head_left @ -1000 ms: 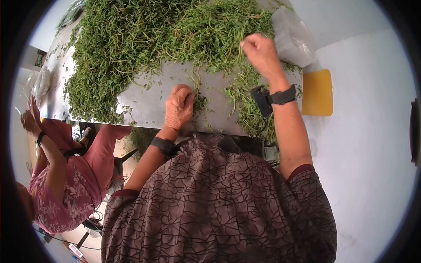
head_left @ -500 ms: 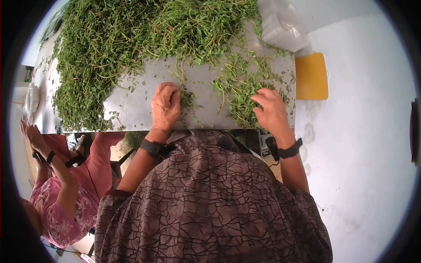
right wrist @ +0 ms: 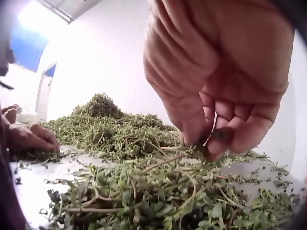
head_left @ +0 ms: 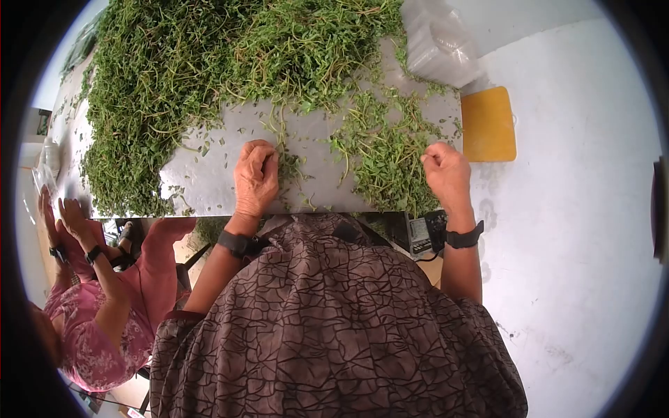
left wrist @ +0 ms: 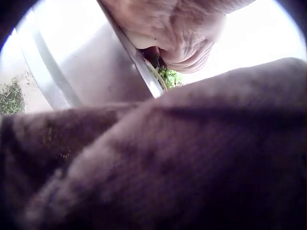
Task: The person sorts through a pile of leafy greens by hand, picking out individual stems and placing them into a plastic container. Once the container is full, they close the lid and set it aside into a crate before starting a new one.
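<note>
Over a small pile of leafy green sprigs (head_left: 394, 167) at the table's front right is my right hand (head_left: 446, 171). Its thumb and forefinger pinch a sprig (right wrist: 194, 153) from the pile's top, as the right wrist view shows. My left hand (head_left: 255, 177) rests with curled fingers near the table's front edge, beside a thin scatter of stems (head_left: 287, 164). In the left wrist view, a stem and leaves (left wrist: 170, 78) show right below the left hand; I cannot tell whether it holds any. A large heap of greens (head_left: 181, 76) spreads behind both hands.
The metal table (head_left: 209, 171) ends just in front of my body. Clear plastic packaging (head_left: 439, 45) stands at its back right, with a yellow panel (head_left: 489, 125) beyond the right edge. Another person (head_left: 104, 299) sits at the left, hands raised near a clear bag (head_left: 50, 164).
My right hand came back from the large heap to the small front pile, and its spread fingers closed into a pinch. The left hand stayed curled on the table. The head view shifted slightly.
</note>
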`<state>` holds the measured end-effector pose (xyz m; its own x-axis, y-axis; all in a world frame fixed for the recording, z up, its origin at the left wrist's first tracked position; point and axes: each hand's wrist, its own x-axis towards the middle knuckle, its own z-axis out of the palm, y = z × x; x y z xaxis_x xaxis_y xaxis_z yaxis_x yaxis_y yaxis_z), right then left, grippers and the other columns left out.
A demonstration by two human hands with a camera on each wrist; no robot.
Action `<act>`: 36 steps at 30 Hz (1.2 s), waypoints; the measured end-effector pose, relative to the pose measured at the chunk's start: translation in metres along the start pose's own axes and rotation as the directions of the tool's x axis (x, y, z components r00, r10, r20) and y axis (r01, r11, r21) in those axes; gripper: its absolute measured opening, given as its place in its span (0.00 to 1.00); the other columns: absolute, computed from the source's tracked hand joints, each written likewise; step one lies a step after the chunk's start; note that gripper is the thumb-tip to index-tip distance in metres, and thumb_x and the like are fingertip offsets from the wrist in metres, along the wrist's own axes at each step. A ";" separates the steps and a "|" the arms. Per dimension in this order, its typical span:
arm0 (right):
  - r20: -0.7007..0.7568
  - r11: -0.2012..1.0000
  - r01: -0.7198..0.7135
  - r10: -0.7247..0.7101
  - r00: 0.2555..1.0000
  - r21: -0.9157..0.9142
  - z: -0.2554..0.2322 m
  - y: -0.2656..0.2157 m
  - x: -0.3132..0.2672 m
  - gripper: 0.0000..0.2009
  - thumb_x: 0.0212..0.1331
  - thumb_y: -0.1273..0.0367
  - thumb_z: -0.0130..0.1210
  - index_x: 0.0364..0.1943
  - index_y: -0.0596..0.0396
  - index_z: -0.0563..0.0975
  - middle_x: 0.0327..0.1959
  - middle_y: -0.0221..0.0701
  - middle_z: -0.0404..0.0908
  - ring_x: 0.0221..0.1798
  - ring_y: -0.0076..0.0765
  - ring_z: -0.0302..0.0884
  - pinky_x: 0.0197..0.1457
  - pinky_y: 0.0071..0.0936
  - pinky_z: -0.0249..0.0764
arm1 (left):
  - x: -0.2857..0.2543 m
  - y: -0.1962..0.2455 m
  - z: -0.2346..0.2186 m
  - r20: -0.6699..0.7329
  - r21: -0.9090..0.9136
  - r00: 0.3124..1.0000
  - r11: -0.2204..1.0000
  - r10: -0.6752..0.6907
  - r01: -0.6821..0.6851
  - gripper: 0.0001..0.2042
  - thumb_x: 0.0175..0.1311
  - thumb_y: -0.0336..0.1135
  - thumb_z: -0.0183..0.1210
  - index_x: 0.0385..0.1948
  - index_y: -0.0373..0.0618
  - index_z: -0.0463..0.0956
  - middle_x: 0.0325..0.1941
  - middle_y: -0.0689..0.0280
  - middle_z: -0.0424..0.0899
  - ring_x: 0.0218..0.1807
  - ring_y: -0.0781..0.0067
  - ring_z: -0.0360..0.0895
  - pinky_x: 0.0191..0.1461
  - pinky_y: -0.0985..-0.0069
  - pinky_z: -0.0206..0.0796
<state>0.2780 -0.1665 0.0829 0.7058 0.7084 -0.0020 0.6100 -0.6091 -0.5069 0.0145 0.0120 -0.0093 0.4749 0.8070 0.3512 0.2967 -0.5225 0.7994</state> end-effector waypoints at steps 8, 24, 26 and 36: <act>-0.034 0.950 -0.031 0.021 0.999 -0.309 0.020 -0.023 -0.003 0.19 0.48 0.58 0.63 0.36 0.60 0.76 0.27 0.44 0.81 0.33 0.51 0.80 0.39 0.42 0.73 | 0.000 -0.001 0.001 -0.007 0.005 1.000 1.000 0.009 -0.009 0.04 0.53 0.22 0.56 0.29 0.39 0.73 0.37 0.57 0.78 0.37 0.55 0.77 0.41 0.69 0.70; -0.019 0.737 0.063 -0.067 0.998 0.673 -0.015 -0.093 0.055 0.04 0.51 0.78 0.56 0.31 0.62 0.77 0.26 0.28 0.79 0.24 0.18 0.70 0.27 0.19 0.67 | 0.000 0.001 0.000 -0.013 0.005 1.000 1.000 -0.015 0.015 0.03 0.53 0.22 0.57 0.29 0.40 0.73 0.37 0.58 0.78 0.36 0.56 0.78 0.39 0.70 0.71; -0.103 0.675 0.138 -0.092 0.990 0.725 -0.016 -0.103 0.056 0.05 0.51 0.77 0.57 0.33 0.62 0.77 0.27 0.30 0.80 0.25 0.19 0.71 0.27 0.20 0.67 | 0.000 0.003 -0.001 -0.014 0.008 1.000 1.000 -0.016 0.016 0.03 0.53 0.22 0.57 0.29 0.40 0.73 0.37 0.58 0.78 0.36 0.56 0.78 0.39 0.70 0.71; 0.239 0.917 0.103 -0.008 0.971 -0.386 0.019 -0.038 -0.001 0.16 0.48 0.58 0.61 0.24 0.59 0.78 0.20 0.44 0.78 0.28 0.51 0.78 0.33 0.40 0.73 | -0.001 0.003 0.000 0.009 -0.052 0.997 0.996 -0.077 0.077 0.04 0.53 0.22 0.56 0.30 0.39 0.74 0.38 0.58 0.78 0.38 0.58 0.77 0.42 0.70 0.69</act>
<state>0.2475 -0.1374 0.0857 0.5941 0.7780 -0.2042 0.7708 -0.6232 -0.1322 0.0147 0.0094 -0.0068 0.4582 0.8422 0.2841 0.2892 -0.4435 0.8484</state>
